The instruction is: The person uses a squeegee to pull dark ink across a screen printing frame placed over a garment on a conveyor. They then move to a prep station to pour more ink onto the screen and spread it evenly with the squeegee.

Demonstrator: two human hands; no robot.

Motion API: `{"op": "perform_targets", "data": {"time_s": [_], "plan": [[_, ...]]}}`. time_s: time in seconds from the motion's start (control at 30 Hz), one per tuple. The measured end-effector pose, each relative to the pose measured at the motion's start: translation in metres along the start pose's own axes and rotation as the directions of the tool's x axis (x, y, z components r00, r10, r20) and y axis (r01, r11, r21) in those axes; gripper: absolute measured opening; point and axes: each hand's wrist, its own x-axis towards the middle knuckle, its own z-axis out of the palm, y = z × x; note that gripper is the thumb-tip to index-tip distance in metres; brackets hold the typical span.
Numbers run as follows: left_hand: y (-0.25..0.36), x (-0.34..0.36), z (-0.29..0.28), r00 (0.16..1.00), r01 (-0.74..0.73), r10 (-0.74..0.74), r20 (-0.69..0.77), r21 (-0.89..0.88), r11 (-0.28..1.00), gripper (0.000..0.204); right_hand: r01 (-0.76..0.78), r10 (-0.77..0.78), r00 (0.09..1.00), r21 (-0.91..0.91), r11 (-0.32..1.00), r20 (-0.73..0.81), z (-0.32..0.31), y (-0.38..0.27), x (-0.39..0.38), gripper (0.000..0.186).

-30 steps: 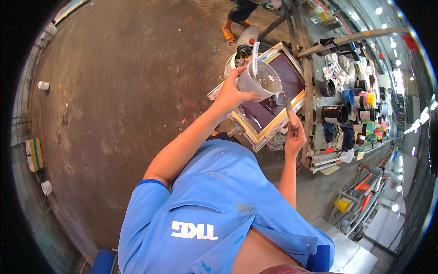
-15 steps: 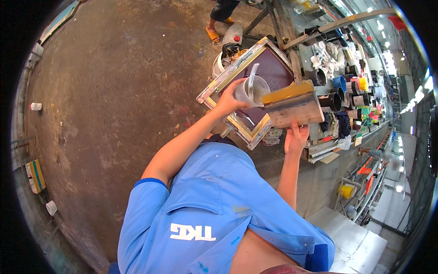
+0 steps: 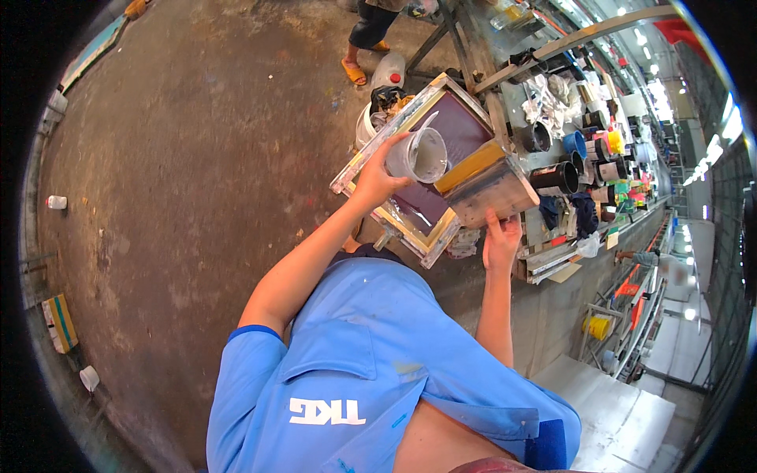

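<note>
My left hand (image 3: 380, 175) grips a translucent plastic cup (image 3: 418, 158) with a pale stick in it. My right hand (image 3: 501, 235) holds a squeegee (image 3: 487, 193) by its wooden body, fingers on the underside, its broad stained face showing and its yellow blade beside the cup's rim. Behind both sits a screen-printing frame (image 3: 453, 114) with purple mesh, light borders and glossy patches, partly hidden by the cup and squeegee.
Co-worker's legs in orange sandals (image 3: 353, 71) stand ahead, near a white jug (image 3: 388, 72) and bucket (image 3: 365, 126). A long bench (image 3: 560, 114) with rags and several pots (image 3: 554, 180) runs along the right. Another person (image 3: 646, 258) is farther right.
The squeegee has turned from nearly edge-on to broad face, then come down and left toward the cup. My left hand and the cup have moved left. The view has shifted slightly.
</note>
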Motion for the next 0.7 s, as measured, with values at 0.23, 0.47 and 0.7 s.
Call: {"op": "perform_targets", "data": {"time_s": [0.23,0.47,0.7], "plan": [[0.043,0.025,0.012,0.991,-0.13,0.13,0.012,-0.022,0.991,0.094,-0.025,0.029,0.999,-0.127,0.992,0.028,-0.003,0.008,0.004,0.047],[0.08,0.049,0.021,0.97,-0.244,0.243,-0.021,-0.039,0.969,0.095,-0.067,0.07,0.997,-0.158,0.985,0.012,0.001,0.009,0.003,0.046],[0.071,0.052,0.011,0.988,-0.104,0.09,-0.123,-0.117,0.988,0.098,-0.116,0.122,0.991,0.099,0.988,-0.056,-0.003,0.013,0.029,0.038]]}}
